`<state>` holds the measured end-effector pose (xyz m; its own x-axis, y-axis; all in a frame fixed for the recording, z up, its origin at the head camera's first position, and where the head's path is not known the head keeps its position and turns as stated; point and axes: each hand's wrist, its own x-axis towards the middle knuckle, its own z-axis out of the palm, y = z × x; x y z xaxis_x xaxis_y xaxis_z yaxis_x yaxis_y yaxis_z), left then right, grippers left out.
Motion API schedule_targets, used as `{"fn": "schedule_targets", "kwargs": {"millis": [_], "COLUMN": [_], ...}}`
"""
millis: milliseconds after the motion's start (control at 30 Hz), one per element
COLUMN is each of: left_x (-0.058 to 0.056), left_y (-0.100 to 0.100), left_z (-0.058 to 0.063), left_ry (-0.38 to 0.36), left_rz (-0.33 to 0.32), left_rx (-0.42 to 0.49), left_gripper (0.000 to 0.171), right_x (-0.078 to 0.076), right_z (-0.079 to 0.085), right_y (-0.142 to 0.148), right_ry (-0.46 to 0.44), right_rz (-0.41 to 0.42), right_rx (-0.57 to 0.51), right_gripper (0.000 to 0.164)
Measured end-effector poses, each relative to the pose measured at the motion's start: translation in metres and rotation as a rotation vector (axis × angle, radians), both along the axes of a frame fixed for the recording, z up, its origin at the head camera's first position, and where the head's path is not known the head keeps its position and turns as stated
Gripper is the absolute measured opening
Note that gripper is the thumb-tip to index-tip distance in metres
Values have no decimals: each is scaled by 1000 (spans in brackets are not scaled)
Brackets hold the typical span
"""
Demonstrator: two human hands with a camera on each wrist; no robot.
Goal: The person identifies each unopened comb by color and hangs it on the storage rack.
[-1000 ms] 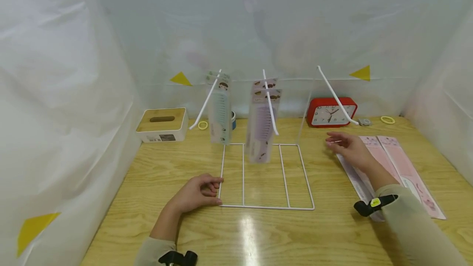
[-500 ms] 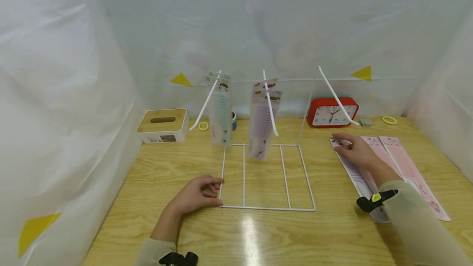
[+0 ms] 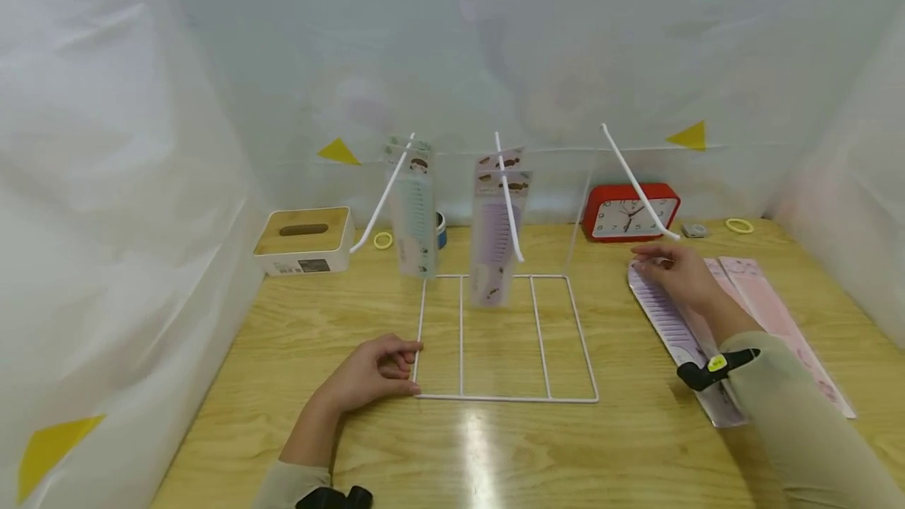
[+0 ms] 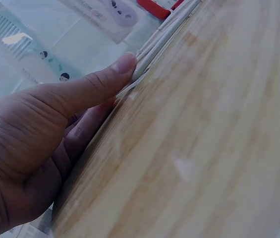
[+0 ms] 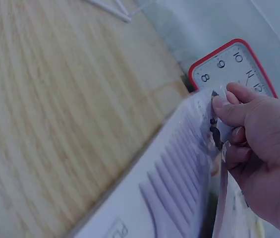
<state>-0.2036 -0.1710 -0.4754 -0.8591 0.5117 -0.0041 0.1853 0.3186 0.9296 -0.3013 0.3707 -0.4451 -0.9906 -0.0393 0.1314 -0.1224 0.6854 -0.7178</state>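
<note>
The person's two hands are well apart, each at its own work. The left hand (image 3: 375, 371) rests low on the bench (image 3: 297, 336) at the near left corner of a white wire rack (image 3: 505, 398); the tips of its thumb and forefinger stand apart and touch the wire, the thumb at the corner and the forefinger farther up the left side. The other fingers are loosely bent.

The right hand (image 3: 675, 273) pinches the far end of a purple comb pack (image 3: 668, 320) between thumb and fingers. The pack lies right of the rack, slanting toward the person, and the right wrist view shows the pinched end raised above what lies under it. Two pink packs (image 3: 767, 305) lie side by side to its right, the nearer one partly hidden by the forearm.

Three hooks reach forward from the rack. Green comb packs (image 3: 419, 218) hang on the left hook (image 3: 382, 206), and hanging purple packs (image 3: 495, 226) on the middle hook (image 3: 509, 203). The tip of the right hook (image 3: 636, 183) shows in front of a red alarm clock (image 3: 615, 214), which stands behind the right hand. At the far left is a tissue box (image 3: 300, 261) with a wooden top.
</note>
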Motion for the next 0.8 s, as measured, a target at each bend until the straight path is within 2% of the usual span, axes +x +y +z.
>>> {"fn": "schedule_targets", "kwargs": {"millis": [167,300,467,567,733,800], "left_x": [0,0,1,1,1,0], "left_y": [-2,-2,-1,-1,-1,-2], "left_z": [0,0,0,-1,-1,0], "left_ry": [7,9,6,7,4,2], "left_rz": [-2,0,0,0,-3,-1], "left_rx": [0,5,10,8,4,3], "left_gripper": [63,63,62,62,63,63], "right_x": [3,3,8,14,29,34], "right_z": [12,18,25,31,48,54], "right_y": [-5,-8,-18,-25,-31,-32], "right_ry": [33,48,57,60,41,30], "right_rz": [-51,-64,-21,-32,-130,-149], "right_rx": [-47,-129,-385,-523,-550,-579], "right_gripper": [39,46,42,43,52,50]}}
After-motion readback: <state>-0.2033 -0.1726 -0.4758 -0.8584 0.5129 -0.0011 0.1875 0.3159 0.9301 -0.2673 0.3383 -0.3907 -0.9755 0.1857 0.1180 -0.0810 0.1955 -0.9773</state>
